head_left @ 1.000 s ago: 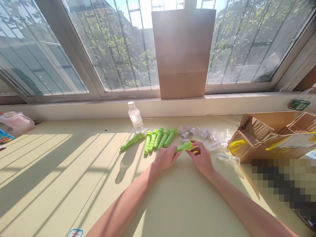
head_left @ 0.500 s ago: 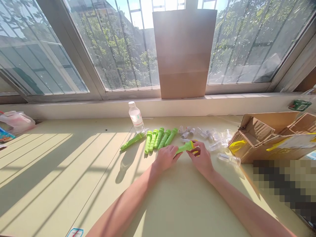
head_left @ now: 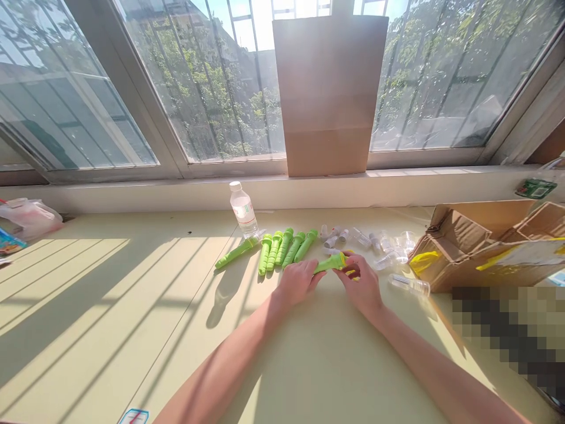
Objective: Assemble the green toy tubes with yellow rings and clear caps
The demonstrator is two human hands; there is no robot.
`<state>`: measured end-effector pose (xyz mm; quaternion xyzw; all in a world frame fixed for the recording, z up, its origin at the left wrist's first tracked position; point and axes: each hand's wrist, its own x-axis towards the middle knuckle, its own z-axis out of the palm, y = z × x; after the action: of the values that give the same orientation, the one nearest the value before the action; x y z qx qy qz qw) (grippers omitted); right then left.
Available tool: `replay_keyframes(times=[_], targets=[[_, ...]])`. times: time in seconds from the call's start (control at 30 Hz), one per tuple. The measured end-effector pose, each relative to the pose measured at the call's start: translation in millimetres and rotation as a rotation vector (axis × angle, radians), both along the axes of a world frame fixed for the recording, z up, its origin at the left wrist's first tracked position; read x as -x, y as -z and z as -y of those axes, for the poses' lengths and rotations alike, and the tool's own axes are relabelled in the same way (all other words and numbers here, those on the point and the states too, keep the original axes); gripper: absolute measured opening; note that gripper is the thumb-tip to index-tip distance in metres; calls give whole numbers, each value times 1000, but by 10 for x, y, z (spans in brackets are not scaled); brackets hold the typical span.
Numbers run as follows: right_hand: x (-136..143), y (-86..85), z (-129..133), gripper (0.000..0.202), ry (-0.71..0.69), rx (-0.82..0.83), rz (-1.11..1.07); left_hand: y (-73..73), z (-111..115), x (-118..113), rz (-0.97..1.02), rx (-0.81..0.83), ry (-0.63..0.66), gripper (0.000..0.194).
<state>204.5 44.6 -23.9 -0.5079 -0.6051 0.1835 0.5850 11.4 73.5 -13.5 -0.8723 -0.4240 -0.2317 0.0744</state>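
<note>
My left hand (head_left: 299, 278) is closed around the narrow body of a green flashlight-shaped plastic tube (head_left: 325, 264), held sideways just above the table. My right hand (head_left: 362, 284) pinches its wider, flared end at the right. A bit of yellow shows by the right fingers; what it belongs to is partly hidden. Beyond my left hand lie several similar green tubes (head_left: 286, 247) side by side, and one more green tube (head_left: 236, 253) rests at a slant to their left. Small clear and white cylinders (head_left: 343, 235) are scattered behind my right hand.
A water bottle (head_left: 243, 211) stands behind the green tubes. To the right are a clear plastic cup (head_left: 409, 285) on its side and an open cardboard box (head_left: 479, 262) with yellow tape. A cardboard sheet (head_left: 329, 100) leans against the window. At far left sits a pinkish plastic bag (head_left: 35, 219).
Almost nothing differs. Both hands keep their hold on the green tube, which has shifted only very slightly.
</note>
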Motion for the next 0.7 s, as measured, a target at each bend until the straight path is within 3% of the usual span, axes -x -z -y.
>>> replay_keyframes(times=[0.2,0.4,0.57,0.7], targets=[[-3,21,-19,32,-42,36,57,-54,8,0,-71,115,-47,39],[-22,72,-42,32,-54,54,115,-47,7,-4,15,201,-98,34],[-28,98,-51,27,-50,15,176,33,-11,9,62,123,-81,21],[-31,81,-42,21,-16,-38,190,60,-26,19,65,9,-17,28]])
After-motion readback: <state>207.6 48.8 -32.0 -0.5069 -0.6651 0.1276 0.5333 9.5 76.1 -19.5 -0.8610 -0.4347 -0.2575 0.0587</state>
